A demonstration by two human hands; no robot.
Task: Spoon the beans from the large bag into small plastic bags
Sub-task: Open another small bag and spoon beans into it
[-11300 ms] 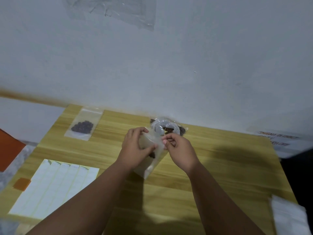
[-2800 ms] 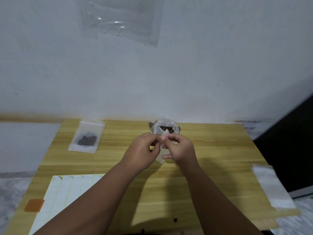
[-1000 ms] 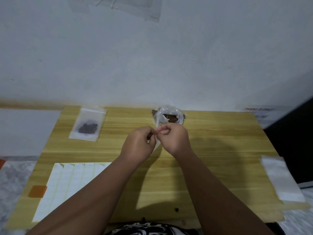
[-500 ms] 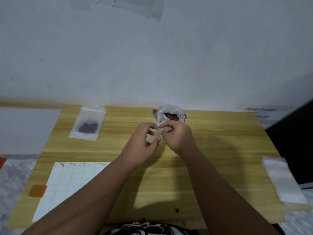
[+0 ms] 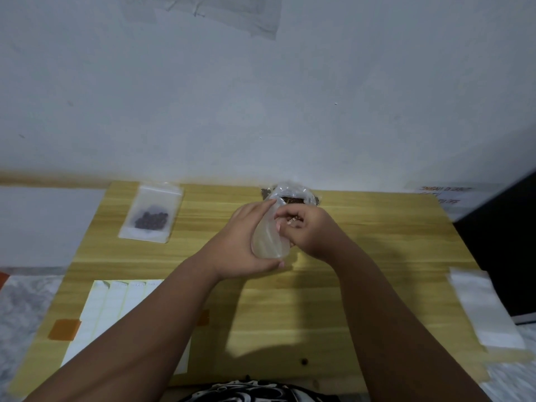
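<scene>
A small clear plastic bag is held upright above the middle of the wooden table. My left hand grips it from the left, thumb under its bottom. My right hand pinches its upper right edge with curled fingers. Whether it holds beans I cannot tell. Just behind the hands, against the wall, stands the large clear bag with dark beans inside. A filled small bag with dark beans lies flat at the table's back left. No spoon shows.
A white label sheet lies at the front left, with an orange tab at its edge. A stack of empty clear bags lies at the table's right edge. A white wall rises right behind the table.
Both hands were pinching the small bag's top together; now my left hand has slid down to cup the bag's side and bottom, and the bag stands open and taller between the hands.
</scene>
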